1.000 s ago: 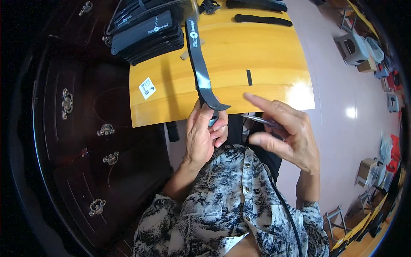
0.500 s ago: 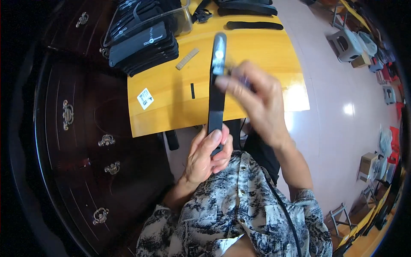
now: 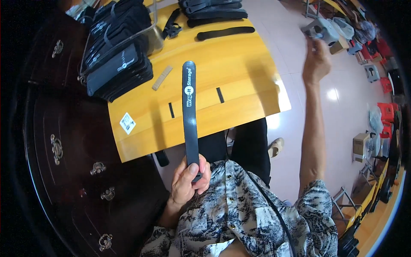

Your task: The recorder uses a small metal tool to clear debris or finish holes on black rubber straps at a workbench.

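A long black strap (image 3: 190, 124) with a rounded end and white printing stands up from my left hand (image 3: 188, 180), whose thumb and fingers are closed on its lower end. My right arm reaches far out to the right, past the table edge. There my right hand (image 3: 317, 62) is closed, blurred at the fingertips. A faint pale or clear bit may be at its fingers, too smeared to name. On the yellow table (image 3: 239, 73) lie two short black strips (image 3: 220, 95), a tan ridged strip (image 3: 162, 78) and a white label (image 3: 127, 123).
A clear bin (image 3: 155, 40) of black straps stands at the far left, with a pile of printed black straps (image 3: 122, 70) against it. More straps (image 3: 216, 10) and a single one (image 3: 225, 33) lie at the back. Dark drawers (image 3: 64, 145) flank the left; stools (image 3: 323, 32) stand right.
My right hand has gone from beside the strap to far out on the right. A second short black strip now lies on the table. The view has shifted; my left hand still holds the strap.
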A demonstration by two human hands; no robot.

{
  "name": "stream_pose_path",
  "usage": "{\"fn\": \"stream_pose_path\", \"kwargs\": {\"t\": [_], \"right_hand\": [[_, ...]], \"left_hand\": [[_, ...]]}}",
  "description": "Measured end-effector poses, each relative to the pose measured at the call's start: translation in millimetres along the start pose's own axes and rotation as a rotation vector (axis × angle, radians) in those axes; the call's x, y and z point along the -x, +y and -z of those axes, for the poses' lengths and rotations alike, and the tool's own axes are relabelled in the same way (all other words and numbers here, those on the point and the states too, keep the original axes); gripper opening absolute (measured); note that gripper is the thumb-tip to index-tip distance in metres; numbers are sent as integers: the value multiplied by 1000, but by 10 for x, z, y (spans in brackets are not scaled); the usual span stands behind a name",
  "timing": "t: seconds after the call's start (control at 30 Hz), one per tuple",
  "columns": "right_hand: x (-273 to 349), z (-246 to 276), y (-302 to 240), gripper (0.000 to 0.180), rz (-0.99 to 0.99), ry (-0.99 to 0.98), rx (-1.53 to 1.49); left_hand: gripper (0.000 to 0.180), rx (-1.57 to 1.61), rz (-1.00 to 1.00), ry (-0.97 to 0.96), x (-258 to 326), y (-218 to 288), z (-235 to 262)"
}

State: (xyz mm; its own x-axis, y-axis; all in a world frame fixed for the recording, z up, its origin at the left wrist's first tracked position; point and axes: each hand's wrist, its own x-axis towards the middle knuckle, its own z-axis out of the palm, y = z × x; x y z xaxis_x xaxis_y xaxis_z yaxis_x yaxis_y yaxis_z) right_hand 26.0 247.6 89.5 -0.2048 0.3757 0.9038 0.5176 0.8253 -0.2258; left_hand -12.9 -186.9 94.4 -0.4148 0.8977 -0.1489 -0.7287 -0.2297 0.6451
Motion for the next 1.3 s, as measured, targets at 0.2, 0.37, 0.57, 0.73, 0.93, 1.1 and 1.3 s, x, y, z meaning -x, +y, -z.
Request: {"fn": "stream_pose_path", "kwargs": {"t": [0.2,0.37,0.57,0.73,0.93,1.1,1.3], "right_hand": [[535,-225,-551,9,-90,-395,-32],[592,-292,-903,11,-136,-538,-167],[454,-282,-1048,14,-179,-603,-127],[374,-227,-1245,18,-266,-606,-157],[378,-176,-1246,28,-256,-733,-303],[326,34,-1348,33,-265,-942,-466],[365,913,-1743,18,-387,-1005,-742]], "left_hand": [[34,-124,41,-27,-315,-59,-139],[38,-156,44,5,-250,-77,-208],[43,-65,44,32,-247,-76,-160],[40,-66,-6,31,-272,-50,-96],[42,6,2,25,-246,-50,-71],[41,-100,-74,92,-229,-56,-47],[38,-108,-256,89,-333,-22,176]]}}
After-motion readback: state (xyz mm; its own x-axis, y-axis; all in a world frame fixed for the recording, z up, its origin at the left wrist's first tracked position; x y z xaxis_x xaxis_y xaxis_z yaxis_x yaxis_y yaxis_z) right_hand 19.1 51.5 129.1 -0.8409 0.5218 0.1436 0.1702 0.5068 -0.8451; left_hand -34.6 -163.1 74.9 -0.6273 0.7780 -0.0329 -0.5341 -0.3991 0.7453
